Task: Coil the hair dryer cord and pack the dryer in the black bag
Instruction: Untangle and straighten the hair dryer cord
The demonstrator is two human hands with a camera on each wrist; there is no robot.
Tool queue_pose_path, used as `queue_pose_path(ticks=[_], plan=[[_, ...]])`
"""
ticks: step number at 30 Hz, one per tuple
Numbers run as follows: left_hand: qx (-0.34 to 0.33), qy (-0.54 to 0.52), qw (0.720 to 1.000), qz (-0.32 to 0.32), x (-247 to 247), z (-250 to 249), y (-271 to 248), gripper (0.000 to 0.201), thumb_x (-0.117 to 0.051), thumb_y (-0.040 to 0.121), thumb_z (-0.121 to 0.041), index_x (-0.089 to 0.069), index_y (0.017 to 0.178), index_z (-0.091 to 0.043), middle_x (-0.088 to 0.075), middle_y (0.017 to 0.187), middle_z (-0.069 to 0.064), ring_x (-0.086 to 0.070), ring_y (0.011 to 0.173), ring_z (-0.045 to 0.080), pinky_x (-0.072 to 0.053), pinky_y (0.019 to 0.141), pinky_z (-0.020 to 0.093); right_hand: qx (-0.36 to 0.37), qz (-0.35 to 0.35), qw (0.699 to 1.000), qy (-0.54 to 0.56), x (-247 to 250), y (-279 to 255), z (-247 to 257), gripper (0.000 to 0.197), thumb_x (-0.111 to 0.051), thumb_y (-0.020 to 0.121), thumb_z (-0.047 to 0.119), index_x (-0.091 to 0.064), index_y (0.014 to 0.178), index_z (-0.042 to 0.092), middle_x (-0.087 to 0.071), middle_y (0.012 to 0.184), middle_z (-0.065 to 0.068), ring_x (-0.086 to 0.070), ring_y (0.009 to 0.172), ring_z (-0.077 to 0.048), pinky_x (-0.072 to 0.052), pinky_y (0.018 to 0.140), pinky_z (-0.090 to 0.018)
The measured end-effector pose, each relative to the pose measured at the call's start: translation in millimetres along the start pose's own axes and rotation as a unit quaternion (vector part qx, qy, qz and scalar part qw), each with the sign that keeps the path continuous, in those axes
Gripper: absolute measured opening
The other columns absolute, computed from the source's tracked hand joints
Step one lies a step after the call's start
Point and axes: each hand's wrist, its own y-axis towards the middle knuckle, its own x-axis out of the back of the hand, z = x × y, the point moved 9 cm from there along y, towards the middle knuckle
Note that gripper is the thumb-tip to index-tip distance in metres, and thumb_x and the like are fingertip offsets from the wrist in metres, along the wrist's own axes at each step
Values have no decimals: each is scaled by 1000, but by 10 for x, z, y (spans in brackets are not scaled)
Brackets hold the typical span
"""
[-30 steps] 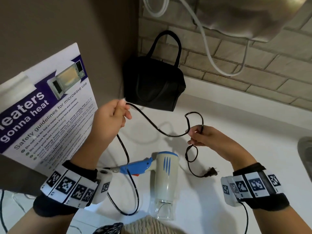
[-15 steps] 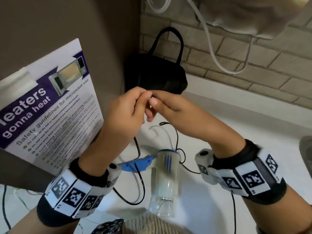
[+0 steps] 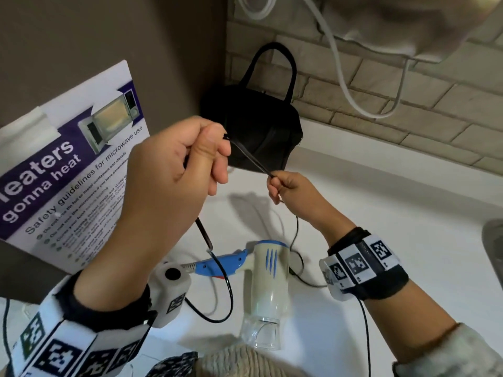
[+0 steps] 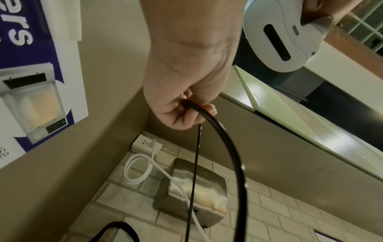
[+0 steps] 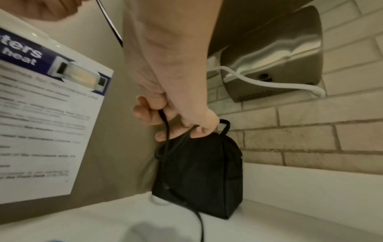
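A white hair dryer (image 3: 268,278) with a blue handle (image 3: 223,265) lies on the white counter (image 3: 381,213). Its black cord (image 3: 251,160) runs taut between my two hands. My left hand (image 3: 185,164) is raised above the counter and grips the cord in a fist; the cord (image 4: 228,147) hangs down from it in a loop. My right hand (image 3: 283,186) pinches the cord lower and to the right, in front of the black bag (image 3: 255,126). The bag (image 5: 199,172) stands upright in the corner, handles up. The plug is out of sight.
A microwave safety poster (image 3: 68,170) leans on the left wall. A steel hand dryer (image 5: 279,57) with a white cable (image 3: 343,77) hangs on the brick wall above the bag. A sink edge (image 3: 494,246) shows at the far right.
The hands met over the bag half a second ago, then parted. The right hand has slid down and right along the cord, pulling it taut.
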Motion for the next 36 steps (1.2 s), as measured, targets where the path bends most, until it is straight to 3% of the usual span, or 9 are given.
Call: queue_pose_path(ticks=[4, 8, 14, 20, 24, 28, 30, 33, 36], plan=[[2, -14, 1000, -13, 79, -55, 1, 33, -41, 101, -25, -57, 72, -22, -58, 56, -10, -49, 46, 6, -40, 51, 13, -40, 20, 998, -49, -46, 78, -293, 33, -29, 77, 6, -46, 60, 29, -63, 56, 16, -56, 70, -12, -36, 100, -58], [-14, -27, 999, -10, 155, -149, -10, 34, -40, 101, -27, -55, 71, -27, -57, 55, -10, -49, 46, 4, -40, 50, 10, -94, 4, 991, -96, -14, 103, -562, 38, -29, 71, 0, -45, 57, 31, -59, 56, 15, -54, 74, -16, -35, 100, -51], [12, -97, 994, -39, 410, 93, -6, 32, -40, 96, -50, -59, 76, -34, -53, 55, -12, -42, 45, 4, -35, 45, 12, -125, -6, 991, -46, -28, 79, -870, 32, -30, 74, -4, -41, 60, 23, -44, 60, 3, -43, 61, -19, -46, 76, -39], [87, 69, 993, 28, 289, 581, -162, 31, -40, 101, -25, -60, 78, -25, -69, 70, -14, -60, 65, 1, -42, 64, 7, -227, -57, 972, 29, 233, -24, -1235, 37, -26, 77, -11, -46, 64, 17, -45, 65, -6, -43, 54, -20, -46, 57, -30], [134, 224, 963, 72, 108, 1144, -308, 24, -45, 98, -22, -66, 87, -24, -72, 77, -13, -65, 78, 8, -48, 71, 25, -185, -82, 977, 60, 504, -68, -1026, 36, -34, 100, 10, -57, 73, 13, -62, 64, -8, -58, 57, -17, -47, 65, -26], [60, 290, 947, 128, -259, 1299, -379, 37, -37, 90, -39, -69, 102, -24, -73, 94, -5, -65, 87, 22, -50, 81, 44, -106, -79, 991, 16, 663, -88, -503, 31, -38, 102, 19, -64, 89, 8, -71, 73, -6, -66, 67, -12, -48, 70, -21], [42, 318, 929, 184, -501, 1281, -363, 53, -29, 88, -55, -62, 118, -26, -70, 106, -7, -63, 99, 21, -44, 90, 45, -74, -62, 995, -8, 640, -122, -227, 30, -40, 101, 21, -65, 91, 9, -72, 73, -3, -66, 69, -8, -46, 72, -19], [21, 325, 905, 272, -883, 1111, -304, 80, -18, 78, -72, -27, 146, -31, -46, 140, -10, -36, 133, 14, -21, 108, 42, -28, -27, 997, -66, 530, -190, 131, 29, -42, 101, 26, -68, 91, 15, -73, 74, 3, -62, 71, -3, -39, 66, -6], [-6, 303, 914, 268, -1117, 844, -118, 66, -37, 90, -58, -22, 148, -30, -39, 145, -9, -26, 139, 11, -14, 110, 34, 23, 0, 993, -119, 401, -256, 415, 28, -46, 99, 26, -70, 88, 15, -72, 73, 8, -56, 68, 5, -37, 65, -7]])
